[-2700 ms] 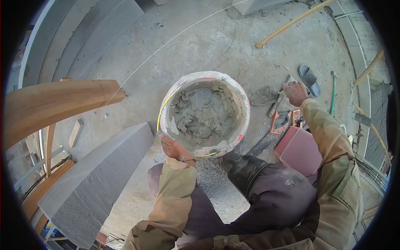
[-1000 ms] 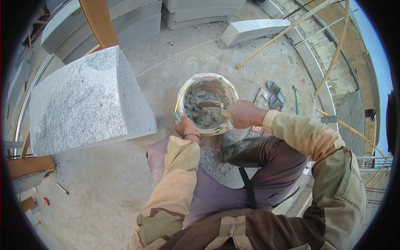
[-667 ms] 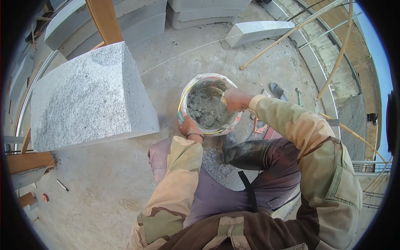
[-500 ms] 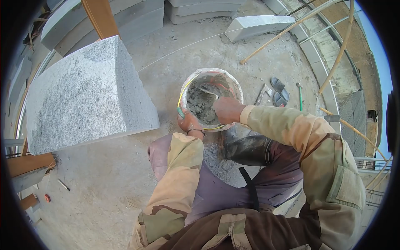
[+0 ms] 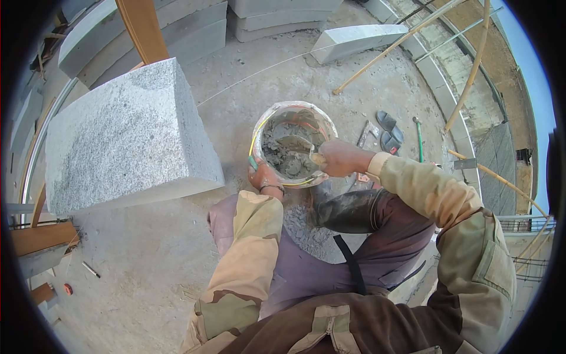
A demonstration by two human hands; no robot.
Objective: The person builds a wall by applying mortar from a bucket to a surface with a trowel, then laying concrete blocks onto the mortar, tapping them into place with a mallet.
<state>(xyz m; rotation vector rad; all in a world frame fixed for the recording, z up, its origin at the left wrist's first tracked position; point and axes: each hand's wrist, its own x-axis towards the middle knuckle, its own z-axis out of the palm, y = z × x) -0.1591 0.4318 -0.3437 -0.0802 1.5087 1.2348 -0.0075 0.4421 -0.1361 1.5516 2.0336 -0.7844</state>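
Observation:
Grey wet mortar (image 5: pixel 289 164) fills the lower part of a white-rimmed bucket (image 5: pixel 328 115) on the floor before me. My right hand (image 5: pixel 341 157) is closed around the handle of a trowel (image 5: pixel 296 143), whose blade lies over the mortar inside the bucket. At the near left side of the rim, my left hand (image 5: pixel 265 177) is closed on the bucket's green handle grip (image 5: pixel 252 161). A yellow band or handle wire runs along the bucket's left side.
A large pale block (image 5: pixel 118 135) stands to the left. Stacked blocks (image 5: pixel 283 20) are behind. Sandals (image 5: pixel 389 131), a mortar-covered tool (image 5: pixel 368 133) and a green-handled hammer (image 5: pixel 420 138) lie on the right. A tape measure (image 5: pixel 68 289) lies lower left. Bamboo poles (image 5: pixel 471 71) lean at right.
My right hand has moved right and slightly outward over the bucket's rim, bringing the trowel up so more of its blade shows. My left hand stays on the bucket.

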